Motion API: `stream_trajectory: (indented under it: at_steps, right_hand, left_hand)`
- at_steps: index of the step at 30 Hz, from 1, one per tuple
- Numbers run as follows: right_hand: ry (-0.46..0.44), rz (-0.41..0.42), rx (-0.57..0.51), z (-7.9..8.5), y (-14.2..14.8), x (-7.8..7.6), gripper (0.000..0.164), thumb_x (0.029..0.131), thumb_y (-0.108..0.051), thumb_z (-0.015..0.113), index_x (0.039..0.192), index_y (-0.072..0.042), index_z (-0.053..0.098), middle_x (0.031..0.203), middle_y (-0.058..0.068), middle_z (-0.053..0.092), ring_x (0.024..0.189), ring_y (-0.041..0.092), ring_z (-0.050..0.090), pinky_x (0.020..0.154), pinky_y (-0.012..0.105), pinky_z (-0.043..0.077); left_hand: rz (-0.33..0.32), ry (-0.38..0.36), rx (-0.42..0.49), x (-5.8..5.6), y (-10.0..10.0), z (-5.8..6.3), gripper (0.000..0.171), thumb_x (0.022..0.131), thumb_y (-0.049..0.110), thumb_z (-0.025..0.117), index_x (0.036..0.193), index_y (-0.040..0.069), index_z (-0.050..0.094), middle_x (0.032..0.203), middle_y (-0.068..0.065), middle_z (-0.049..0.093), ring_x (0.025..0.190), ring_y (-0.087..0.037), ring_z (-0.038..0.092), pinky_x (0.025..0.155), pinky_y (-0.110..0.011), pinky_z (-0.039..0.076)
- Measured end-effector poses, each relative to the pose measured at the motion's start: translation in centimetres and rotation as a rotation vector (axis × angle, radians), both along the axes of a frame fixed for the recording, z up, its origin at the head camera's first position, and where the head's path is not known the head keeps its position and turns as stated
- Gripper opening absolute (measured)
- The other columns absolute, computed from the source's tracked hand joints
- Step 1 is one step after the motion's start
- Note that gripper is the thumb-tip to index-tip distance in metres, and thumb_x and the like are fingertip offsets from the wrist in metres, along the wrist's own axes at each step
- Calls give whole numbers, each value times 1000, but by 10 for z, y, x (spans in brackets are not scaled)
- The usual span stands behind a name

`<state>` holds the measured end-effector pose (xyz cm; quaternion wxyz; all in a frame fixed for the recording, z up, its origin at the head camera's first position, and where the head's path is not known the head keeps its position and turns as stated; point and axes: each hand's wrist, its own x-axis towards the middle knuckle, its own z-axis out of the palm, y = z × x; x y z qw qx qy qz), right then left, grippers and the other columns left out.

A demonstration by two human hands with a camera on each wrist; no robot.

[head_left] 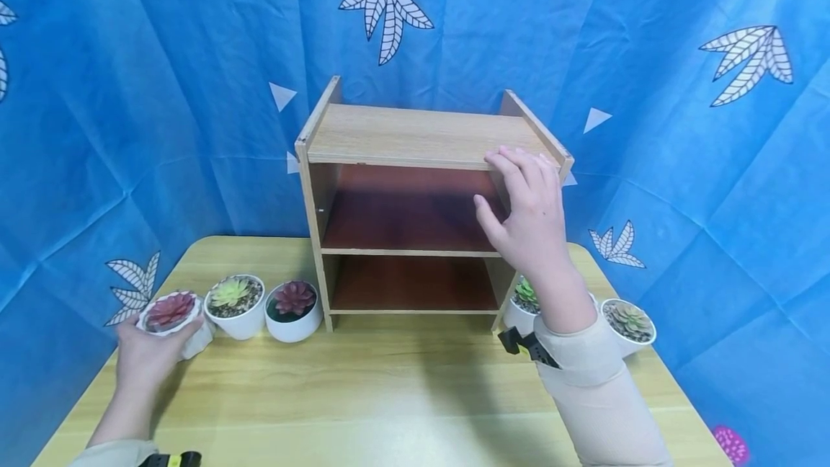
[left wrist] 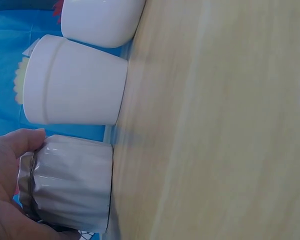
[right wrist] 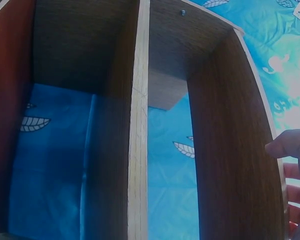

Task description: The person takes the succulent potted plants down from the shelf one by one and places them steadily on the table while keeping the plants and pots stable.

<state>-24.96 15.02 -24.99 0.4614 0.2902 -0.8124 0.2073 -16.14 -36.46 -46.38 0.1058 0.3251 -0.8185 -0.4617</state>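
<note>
A wooden shelf unit point(head_left: 415, 253) stands at the back of the table. At the left, my left hand point(head_left: 145, 355) grips a white fluted pot with a red succulent point(head_left: 170, 310), thumb and fingers around its rim. In the left wrist view this pot point(left wrist: 72, 182) stands upright with its base right at the tabletop. My right hand point(head_left: 528, 215) is at the right end of the unit's top board point(head_left: 415, 135). Its long fingers reach over the board's front edge, and the thumb sticks out to the left below. In the right wrist view the thumb overlaps that edge.
Right of the gripped pot are a white pot with a light green succulent point(head_left: 235, 305) and one with a dark red succulent point(head_left: 293, 310). Beyond the unit, a green plant point(head_left: 525, 294) is partly hidden by my right arm, near a pale succulent point(head_left: 629, 323). A blue curtain point(head_left: 214, 92) hangs behind.
</note>
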Motion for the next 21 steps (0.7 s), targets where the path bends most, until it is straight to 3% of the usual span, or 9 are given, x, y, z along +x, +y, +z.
stream_trajectory:
  at_steps: [21]
  right_hand:
    - [-7,1,-10,0,0,0,46,80,-25,62,124,-11,55,129,9,51,124,27,38,107,43,23]
  left_hand:
    - [-70,-52,15,1,-2,4,122,72,57,68,141,2,-17,141,-40,7,127,-56,15,102,-63,16]
